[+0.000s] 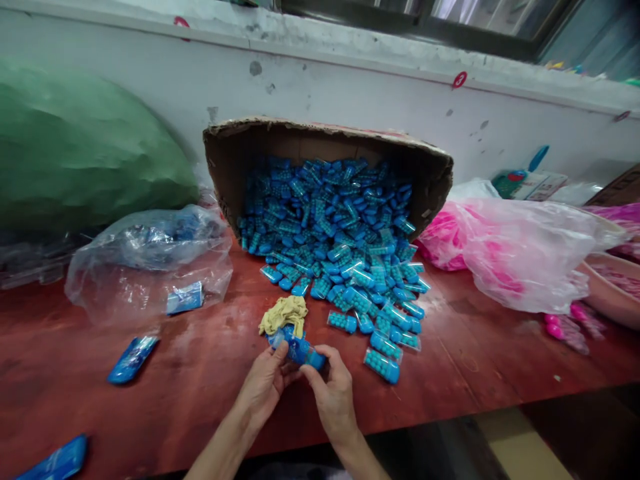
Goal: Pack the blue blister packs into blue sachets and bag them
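Near the table's front edge, my left hand [267,379] pinches a blue printed plastic sleeve [295,348]. My right hand [334,385] closes its thumb and fingers round the blue end of a small bottle [316,360], which lies in line with the sleeve. How far the bottle sits inside the sleeve I cannot tell. Just behind them lies a crumpled yellow cloth [284,313], touching the blue plastic. A heap of small clear bottles [345,260] with blue caps and blue beads spills from a tipped cardboard box [225,180] towards my hands.
A clear plastic bag [125,280] with blue contents lies left, below a large green sack [90,147]. Blue packets [133,360] are scattered on the red table [210,420]. At right are a bag of pink items [520,247] and a pink basin [613,280].
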Action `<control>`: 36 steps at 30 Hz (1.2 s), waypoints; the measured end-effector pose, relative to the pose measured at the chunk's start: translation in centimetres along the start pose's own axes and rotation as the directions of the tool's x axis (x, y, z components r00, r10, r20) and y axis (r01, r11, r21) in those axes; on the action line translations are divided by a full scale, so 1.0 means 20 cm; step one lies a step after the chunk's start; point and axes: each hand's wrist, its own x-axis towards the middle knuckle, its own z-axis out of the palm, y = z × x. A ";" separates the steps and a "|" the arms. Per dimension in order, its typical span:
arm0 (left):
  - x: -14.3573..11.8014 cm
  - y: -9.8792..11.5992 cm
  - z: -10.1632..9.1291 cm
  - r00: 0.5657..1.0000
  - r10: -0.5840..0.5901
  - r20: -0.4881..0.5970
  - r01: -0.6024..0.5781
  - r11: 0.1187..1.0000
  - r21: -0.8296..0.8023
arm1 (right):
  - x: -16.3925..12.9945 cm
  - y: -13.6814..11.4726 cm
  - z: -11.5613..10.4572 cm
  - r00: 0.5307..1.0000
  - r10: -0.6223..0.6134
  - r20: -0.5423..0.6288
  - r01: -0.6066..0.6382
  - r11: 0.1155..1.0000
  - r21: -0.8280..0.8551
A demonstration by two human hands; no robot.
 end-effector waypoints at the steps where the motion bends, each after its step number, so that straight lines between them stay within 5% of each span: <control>1: 0.00 0.00 -0.01 1.000 -0.004 0.005 0.004 1.000 0.008 | 0.00 -0.02 -0.01 0.999 -0.020 0.046 0.020 1.000 0.000; 6: -0.01 0.03 -0.05 0.987 -0.060 0.151 0.059 0.998 0.012 | 0.02 -0.06 -0.06 0.940 0.072 0.334 -0.143 0.971 0.193; 12: -0.02 0.07 -0.08 0.899 -0.147 0.413 0.161 0.987 0.001 | 0.10 -0.08 -0.09 0.895 0.052 0.442 -0.156 0.967 0.201; 15: -0.02 0.07 -0.08 0.873 -0.176 0.455 0.196 0.981 0.004 | 0.13 -0.12 -0.11 0.825 0.032 0.564 -0.159 0.971 0.178; 17: -0.02 0.06 -0.07 0.893 -0.161 0.420 0.187 0.982 -0.020 | 0.13 -0.14 -0.11 0.802 0.040 0.596 -0.200 0.958 0.204; 22: -0.07 -0.01 -0.01 0.979 -0.076 0.191 0.098 0.989 -0.109 | 0.10 -0.13 -0.09 0.847 0.086 0.525 -0.229 0.950 0.214; 26: -0.09 -0.08 0.03 0.998 -0.045 0.037 0.050 0.987 -0.154 | 0.06 -0.08 -0.05 0.884 0.144 0.445 -0.260 0.943 0.210; 32: -0.10 -0.10 0.08 0.999 0.043 -0.005 -0.043 0.988 -0.146 | 0.02 -0.04 0.00 0.961 0.147 0.235 -0.203 0.950 0.235; 36: -0.12 -0.07 0.07 0.998 0.027 0.055 -0.021 0.995 -0.101 | 0.03 -0.04 0.00 0.972 0.157 0.177 -0.190 0.963 0.190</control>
